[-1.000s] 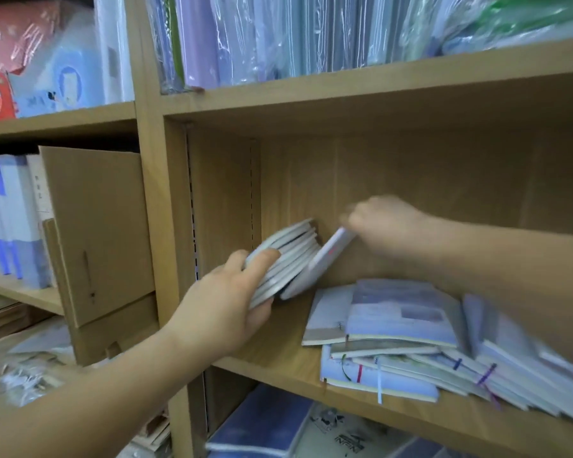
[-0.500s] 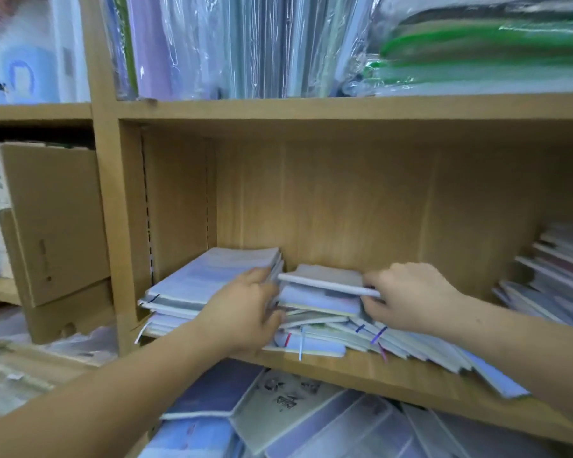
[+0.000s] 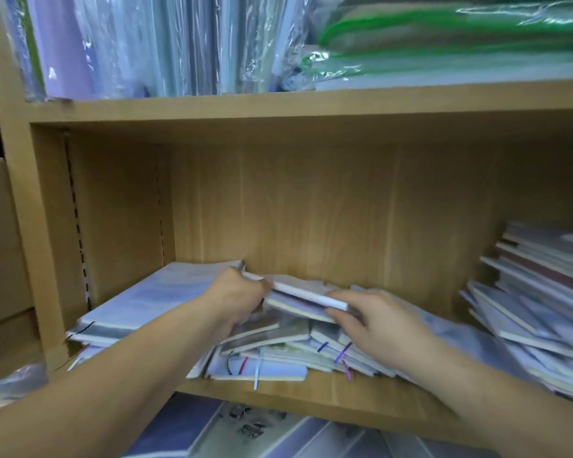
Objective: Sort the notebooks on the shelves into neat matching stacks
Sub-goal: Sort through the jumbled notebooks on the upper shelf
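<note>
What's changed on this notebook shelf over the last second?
The tilted bundle that the left hand held now lies flat as the left stack. That hand moved right to grip the top notebook of the middle pile; the right hand holds its other end. The leaning notebooks stayed put.

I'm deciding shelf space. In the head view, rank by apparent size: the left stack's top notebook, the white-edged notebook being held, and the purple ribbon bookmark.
1. left stack's top notebook, clearly largest.
2. white-edged notebook, partly covered, extent unsure.
3. purple ribbon bookmark, smallest.
</note>
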`<state>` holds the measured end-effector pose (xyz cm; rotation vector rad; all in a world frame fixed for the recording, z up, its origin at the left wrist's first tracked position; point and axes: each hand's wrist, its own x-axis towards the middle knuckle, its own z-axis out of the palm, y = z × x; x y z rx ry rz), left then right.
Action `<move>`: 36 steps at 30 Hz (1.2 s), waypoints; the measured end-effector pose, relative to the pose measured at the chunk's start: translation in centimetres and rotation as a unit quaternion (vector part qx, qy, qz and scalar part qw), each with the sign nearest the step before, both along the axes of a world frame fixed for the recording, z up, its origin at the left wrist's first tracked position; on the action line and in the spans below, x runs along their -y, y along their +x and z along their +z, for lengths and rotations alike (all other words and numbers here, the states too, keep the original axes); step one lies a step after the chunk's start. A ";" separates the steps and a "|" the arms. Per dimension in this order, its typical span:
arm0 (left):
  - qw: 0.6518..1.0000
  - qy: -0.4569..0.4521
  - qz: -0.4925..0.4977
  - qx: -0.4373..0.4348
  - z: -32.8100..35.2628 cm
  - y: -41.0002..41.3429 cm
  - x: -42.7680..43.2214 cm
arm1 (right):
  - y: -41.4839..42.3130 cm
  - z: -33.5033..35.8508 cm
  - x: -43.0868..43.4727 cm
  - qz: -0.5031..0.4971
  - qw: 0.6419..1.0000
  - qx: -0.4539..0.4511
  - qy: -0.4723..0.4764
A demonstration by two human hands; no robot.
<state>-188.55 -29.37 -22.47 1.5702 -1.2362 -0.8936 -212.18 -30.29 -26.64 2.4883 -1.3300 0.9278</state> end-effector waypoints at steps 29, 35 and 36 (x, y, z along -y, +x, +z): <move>0.969 0.020 -0.157 -0.190 -4.8 -13.7 -6.9 | -7.8 -2.0 -7.7 0.030 0.963 0.057 0.263; 0.962 0.002 -0.092 -0.259 -4.5 -13.9 -6.1 | -8.7 -1.1 -8.4 -0.039 0.979 0.056 0.194; 0.957 0.000 -0.085 -0.277 -4.2 -13.5 -6.3 | -8.5 -0.9 -9.1 -0.077 0.983 0.001 0.167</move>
